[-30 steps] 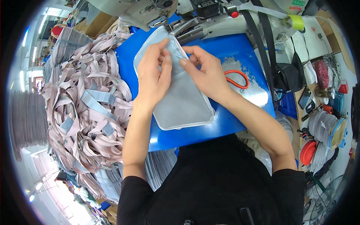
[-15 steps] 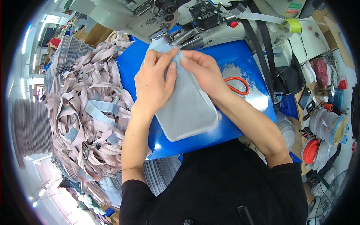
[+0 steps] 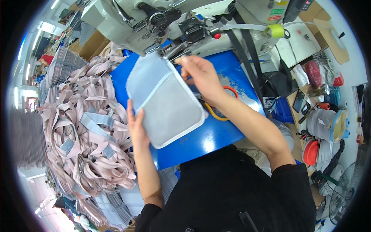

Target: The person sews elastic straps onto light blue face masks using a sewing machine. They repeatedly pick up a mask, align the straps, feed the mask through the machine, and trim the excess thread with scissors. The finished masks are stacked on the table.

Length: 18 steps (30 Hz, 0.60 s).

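Fabric [image 3: 172,110] meets parted left fingers [image 3: 131,113] at one edge; right fingers [image 3: 192,66] curl near its top, hold unclear.

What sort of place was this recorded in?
Probably a sewing workshop or small garment-type factory: an industrial-looking sewing machine stands over a blue work surface, a flat grey and light-blue fabric piece reaches up to it, and a big heap of pinkish strips lies at the left.

A phone [image 3: 298,100] and cardboard [image 3: 334,48] show at right.
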Available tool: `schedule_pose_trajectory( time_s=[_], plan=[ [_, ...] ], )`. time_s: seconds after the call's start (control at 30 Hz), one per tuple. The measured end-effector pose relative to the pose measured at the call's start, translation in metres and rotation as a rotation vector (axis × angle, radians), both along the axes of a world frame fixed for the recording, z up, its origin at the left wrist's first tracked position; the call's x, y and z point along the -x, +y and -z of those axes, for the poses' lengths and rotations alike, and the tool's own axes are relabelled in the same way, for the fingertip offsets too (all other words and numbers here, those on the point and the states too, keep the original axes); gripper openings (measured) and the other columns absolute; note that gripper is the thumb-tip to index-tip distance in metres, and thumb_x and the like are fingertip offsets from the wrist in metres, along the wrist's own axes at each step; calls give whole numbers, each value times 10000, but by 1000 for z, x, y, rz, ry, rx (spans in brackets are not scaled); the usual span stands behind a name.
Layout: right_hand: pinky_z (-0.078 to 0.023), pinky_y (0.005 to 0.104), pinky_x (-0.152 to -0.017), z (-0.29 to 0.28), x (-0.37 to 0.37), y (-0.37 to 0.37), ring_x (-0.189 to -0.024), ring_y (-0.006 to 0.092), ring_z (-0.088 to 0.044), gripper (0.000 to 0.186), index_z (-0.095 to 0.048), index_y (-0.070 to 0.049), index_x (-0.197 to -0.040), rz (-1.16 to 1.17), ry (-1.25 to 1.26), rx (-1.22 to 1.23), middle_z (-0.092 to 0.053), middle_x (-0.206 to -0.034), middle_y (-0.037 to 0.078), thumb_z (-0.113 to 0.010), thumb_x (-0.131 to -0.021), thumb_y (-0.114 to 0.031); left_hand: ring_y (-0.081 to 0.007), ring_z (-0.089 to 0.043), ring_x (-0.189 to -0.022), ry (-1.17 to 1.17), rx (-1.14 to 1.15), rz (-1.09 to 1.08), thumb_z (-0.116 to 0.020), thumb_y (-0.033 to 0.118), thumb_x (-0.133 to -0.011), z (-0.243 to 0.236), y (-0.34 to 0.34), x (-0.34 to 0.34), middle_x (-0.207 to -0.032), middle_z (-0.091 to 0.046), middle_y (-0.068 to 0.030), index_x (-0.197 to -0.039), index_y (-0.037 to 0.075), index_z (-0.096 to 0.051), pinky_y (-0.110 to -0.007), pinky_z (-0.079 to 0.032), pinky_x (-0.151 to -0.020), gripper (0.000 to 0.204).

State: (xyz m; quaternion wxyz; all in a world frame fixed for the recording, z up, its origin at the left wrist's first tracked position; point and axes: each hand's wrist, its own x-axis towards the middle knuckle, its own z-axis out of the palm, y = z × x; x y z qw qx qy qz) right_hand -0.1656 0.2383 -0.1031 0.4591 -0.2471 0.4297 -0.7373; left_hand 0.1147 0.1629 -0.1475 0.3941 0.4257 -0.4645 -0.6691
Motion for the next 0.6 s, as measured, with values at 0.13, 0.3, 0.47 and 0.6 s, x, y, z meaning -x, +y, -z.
schedule_pose_trajectory(
  time_s=[0.13, 0.3, 0.47, 0.6],
  plan=[
    [-545, 288, -693, 3, 40, 13, -739, 112, -623, 468, -707, -24, -1103, 220, 113, 102, -618, -798, 3, -515, -1126, -451, -236, -598, -1318, 25, 181, 0, -660, 102, -1022, -32, -3, -7, -1545, -537, -133, -1656, 137, -361, -365, -487, -1114, 701],
    [-481, 260, -610, 3, 65, 7, -675, 112, -602, 463, -695, -17, -981, 175, 65, 210, -595, -720, 4, -572, -1105, -446, -223, -576, -1341, -31, 263, -4, -659, 113, -1019, -49, -6, -13, -1550, -533, -136, -1654, 102, -362, -354, -451, -1138, 702],
    [-432, 244, -577, -6, 46, 7, -650, 99, -564, 436, -691, -47, -958, 240, -191, 71, -579, -702, -10, -668, -1049, -472, -212, -583, -1322, -26, 248, 0, -648, 97, -1015, -57, -6, -13, -1541, -542, -133, -1649, 84, -372, -336, -446, -1125, 693],
    [-414, 217, -589, 11, 2, 23, -678, 27, -528, 305, -698, -52, -1111, -27, 147, -43, -604, -759, -48, -718, -1034, -346, -210, -597, -1298, -62, 278, -11, -649, 94, -1005, -57, -6, -13, -1529, -547, -138, -1651, 84, -370, -330, -451, -1113, 703]
  ],
)
